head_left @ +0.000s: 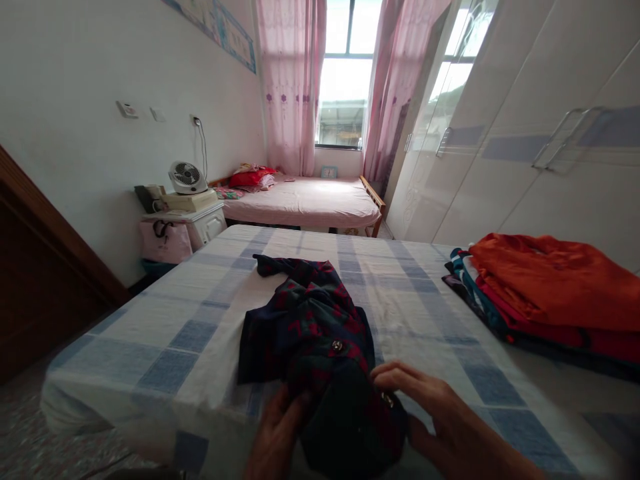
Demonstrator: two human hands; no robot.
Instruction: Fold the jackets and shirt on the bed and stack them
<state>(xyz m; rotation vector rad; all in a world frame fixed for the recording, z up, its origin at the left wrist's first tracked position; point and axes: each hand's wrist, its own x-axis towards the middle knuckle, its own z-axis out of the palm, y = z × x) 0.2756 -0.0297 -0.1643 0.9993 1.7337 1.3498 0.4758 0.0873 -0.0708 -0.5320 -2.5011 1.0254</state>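
A dark plaid jacket [320,313] in navy, green and red, with shiny round buttons, lies crumpled on the near bed, a sleeve stretching toward the far side. Its near part bulges up and hangs over the bed's front edge. My left hand [280,423] is closed on the jacket's left side, thumb on top and the other fingers partly hidden. On the opposite side, my right hand [435,407] has its fingers and thumb curved around the cloth beside a button. The jacket's underside is hidden.
The near bed wears a blue-and-white checked sheet [200,300]. Folded clothes, topped by an orange garment [550,273], are stacked at right. Behind are a pink-covered bed [310,200], a nightstand [207,223] with a fan [187,177], and a white wardrobe [515,100].
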